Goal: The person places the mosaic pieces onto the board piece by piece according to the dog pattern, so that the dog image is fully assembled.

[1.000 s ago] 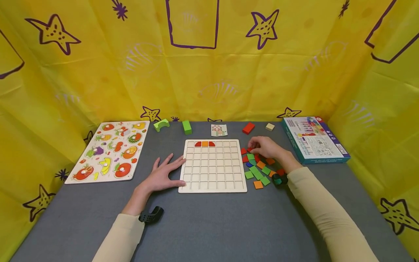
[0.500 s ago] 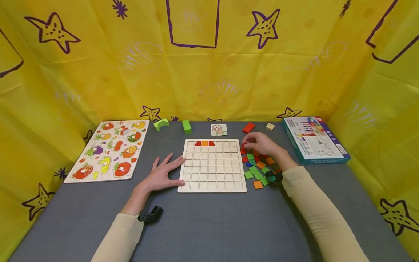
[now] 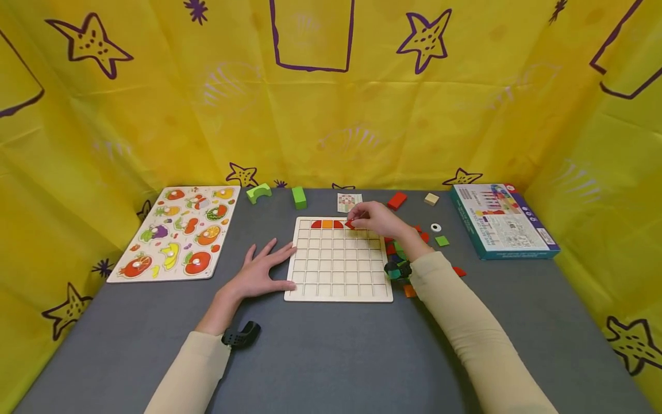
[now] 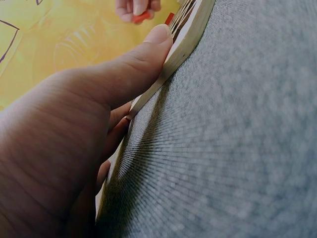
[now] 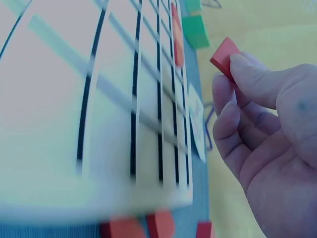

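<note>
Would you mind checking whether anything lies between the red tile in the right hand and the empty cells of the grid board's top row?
Nothing visible does: the right hand pinches the red tile just above the grid board, beside the tiles already seated.

small red tile (image 3: 350,224) pinched in fingers above the wooden grid board's (image 3: 338,270) top row

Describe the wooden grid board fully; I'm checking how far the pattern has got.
The grid board is a pale, square wooden tray divided by thin ribs into small square cells. It lies flat on the grey table. Three pieces fill its far row: red, orange, red. The other visible cells are bare. The left hand rests flat against its left edge, thumb on the rim. The right hand pinches a red piece above the far row.
</note>
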A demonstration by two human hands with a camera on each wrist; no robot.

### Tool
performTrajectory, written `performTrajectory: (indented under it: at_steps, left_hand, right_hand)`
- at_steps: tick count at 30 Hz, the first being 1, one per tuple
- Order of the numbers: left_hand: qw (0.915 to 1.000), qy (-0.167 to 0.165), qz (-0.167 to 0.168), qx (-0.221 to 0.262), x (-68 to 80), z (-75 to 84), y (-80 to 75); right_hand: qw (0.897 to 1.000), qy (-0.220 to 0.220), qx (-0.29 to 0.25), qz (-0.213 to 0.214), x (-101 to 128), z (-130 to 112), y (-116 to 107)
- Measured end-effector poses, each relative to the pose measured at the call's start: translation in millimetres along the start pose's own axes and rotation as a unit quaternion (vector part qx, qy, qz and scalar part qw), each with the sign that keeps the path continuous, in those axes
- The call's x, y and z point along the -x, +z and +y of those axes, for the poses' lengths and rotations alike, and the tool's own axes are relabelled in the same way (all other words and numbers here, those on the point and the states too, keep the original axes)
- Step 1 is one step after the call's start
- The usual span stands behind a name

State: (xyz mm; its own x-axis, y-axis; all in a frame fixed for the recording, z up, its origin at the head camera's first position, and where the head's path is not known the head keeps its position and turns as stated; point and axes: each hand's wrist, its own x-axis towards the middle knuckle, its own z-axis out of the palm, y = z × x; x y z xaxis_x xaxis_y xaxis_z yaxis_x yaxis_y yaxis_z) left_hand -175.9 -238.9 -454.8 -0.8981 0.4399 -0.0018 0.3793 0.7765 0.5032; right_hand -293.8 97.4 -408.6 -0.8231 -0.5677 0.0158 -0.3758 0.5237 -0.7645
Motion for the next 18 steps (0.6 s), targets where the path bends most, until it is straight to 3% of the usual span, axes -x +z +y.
performTrajectory:
  at_steps: [9, 18]
  left_hand:
    - [0.9999, -0.009, -0.007, -0.007, -1.5, 1.3, -3.1]
    - [0.9999, -0.010, -0.008, -0.006, -3.3, 0.7, -2.8]
  right_hand:
    - [0.999, -0.014, 0.016, -0.024, -35.9, -18.8, 28.9]
    - [0.999, -0.027, 0.020, -0.023, -55.8, -26.5, 50.6]
